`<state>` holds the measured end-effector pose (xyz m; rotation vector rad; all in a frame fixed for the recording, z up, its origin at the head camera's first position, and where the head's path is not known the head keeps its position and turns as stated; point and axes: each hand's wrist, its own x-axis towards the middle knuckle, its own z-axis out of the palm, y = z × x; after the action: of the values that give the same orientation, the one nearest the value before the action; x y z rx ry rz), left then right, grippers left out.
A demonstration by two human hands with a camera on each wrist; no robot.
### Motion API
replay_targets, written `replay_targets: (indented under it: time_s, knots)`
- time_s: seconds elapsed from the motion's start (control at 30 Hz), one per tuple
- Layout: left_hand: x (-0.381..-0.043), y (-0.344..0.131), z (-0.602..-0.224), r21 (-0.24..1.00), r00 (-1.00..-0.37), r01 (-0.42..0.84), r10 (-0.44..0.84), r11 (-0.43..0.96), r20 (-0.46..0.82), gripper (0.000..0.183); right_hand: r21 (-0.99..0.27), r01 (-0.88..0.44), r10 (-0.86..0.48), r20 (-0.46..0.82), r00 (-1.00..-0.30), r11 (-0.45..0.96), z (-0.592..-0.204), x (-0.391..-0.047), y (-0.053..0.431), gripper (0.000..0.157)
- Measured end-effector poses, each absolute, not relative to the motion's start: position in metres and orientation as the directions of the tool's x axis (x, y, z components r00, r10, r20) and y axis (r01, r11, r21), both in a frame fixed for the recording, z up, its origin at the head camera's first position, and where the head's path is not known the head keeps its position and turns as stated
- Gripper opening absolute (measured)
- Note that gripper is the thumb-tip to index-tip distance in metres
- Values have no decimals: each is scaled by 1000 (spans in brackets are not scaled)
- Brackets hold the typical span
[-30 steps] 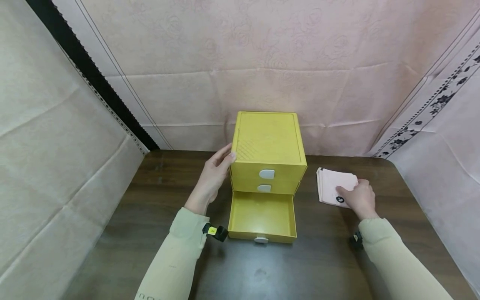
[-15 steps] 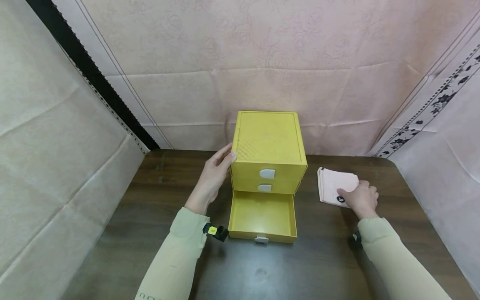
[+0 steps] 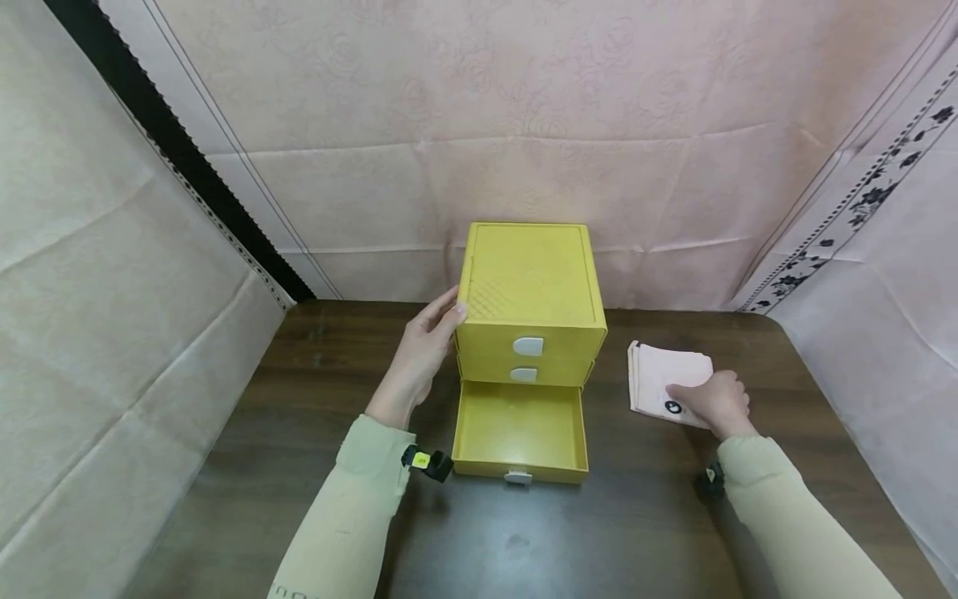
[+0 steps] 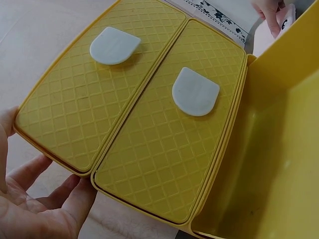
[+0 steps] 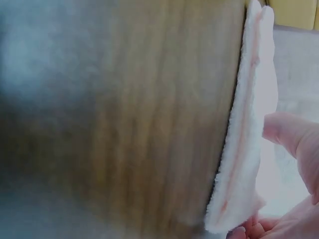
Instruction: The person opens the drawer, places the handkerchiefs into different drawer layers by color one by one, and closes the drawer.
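A yellow drawer cabinet (image 3: 530, 270) stands on the wooden table, its bottom drawer (image 3: 521, 423) pulled out with nothing seen inside. Two upper drawers are closed, each with a white tab handle. My left hand (image 3: 419, 358) rests against the cabinet's left side, thumb at the front top corner. In the left wrist view, the fingers of that hand (image 4: 45, 211) lie along the side of the upper drawers. To the right, a folded pale pink towel (image 3: 669, 370) with a small dark round mark lies flat. My right hand (image 3: 718, 403) pinches its near right corner, thumb on top.
Behind the cabinet hangs a pale patterned cloth (image 3: 524, 108), with more cloth along both sides. The dark wooden tabletop (image 3: 516, 541) runs in front of the drawer.
The towel has shifted slightly toward me and turned a little, with the right hand on it. The left hand keeps its place on the cabinet. The head view has moved slightly.
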<state>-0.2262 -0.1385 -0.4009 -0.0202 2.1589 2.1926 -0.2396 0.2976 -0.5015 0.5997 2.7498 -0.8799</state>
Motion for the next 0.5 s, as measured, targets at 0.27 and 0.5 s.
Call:
replay_targets:
  time_s: [0.27,0.5]
  knots:
    - [-224,-137,-402,999,-999,-41,35,-24,-41,47,-508,407,311,-265,-913,759,-504,-235,295,93]
    - [-224,-138,-402,999,-999,-33,39,-24,-32,48,-562,344,290,-186,-939,752,-507,-228,291,88]
